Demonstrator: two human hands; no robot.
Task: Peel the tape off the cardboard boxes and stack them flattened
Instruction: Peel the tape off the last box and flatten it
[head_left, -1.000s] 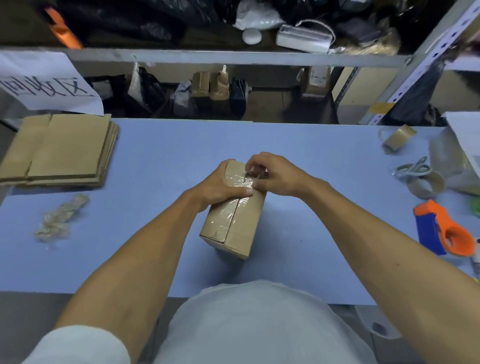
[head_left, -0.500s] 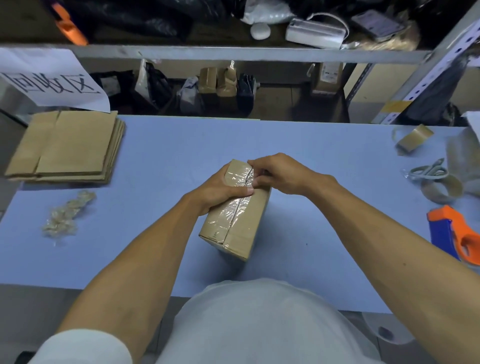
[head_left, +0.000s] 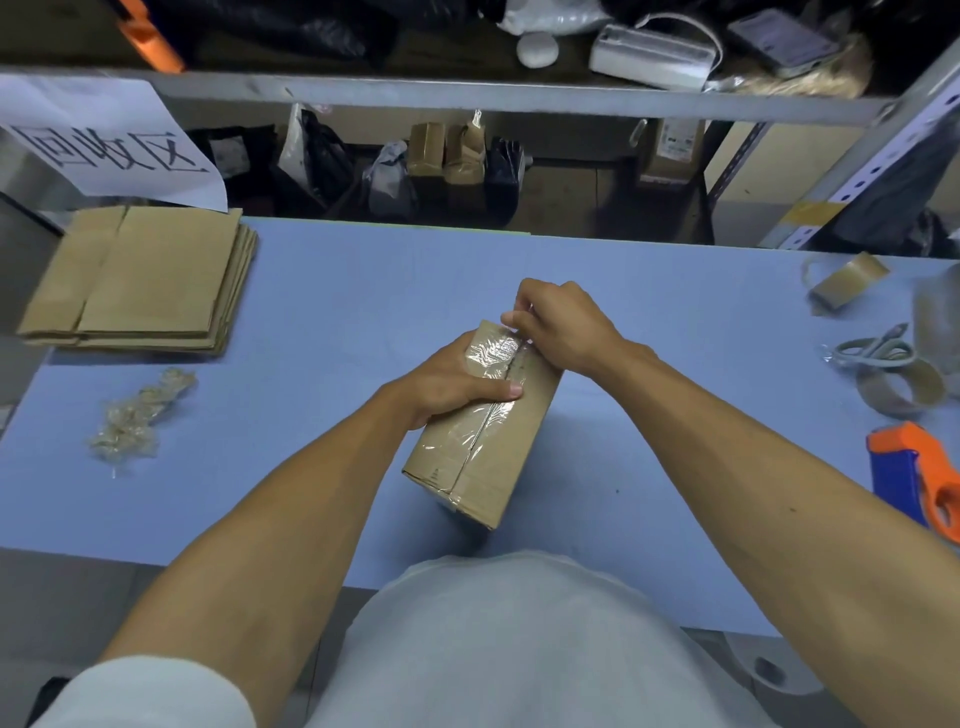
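Box (head_left: 483, 447) under left hand (head_left: 447, 384), right hand (head_left: 563, 327).

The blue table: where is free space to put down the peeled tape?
Bare table lies between the flattened stack and the box, and near the front left edge below the tape wad. The right end is crowded: scissors, tape rolls, dispenser.

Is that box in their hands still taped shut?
Mostly shut: clear tape still covers the box seam, and the right hand pinches its lifted far end.
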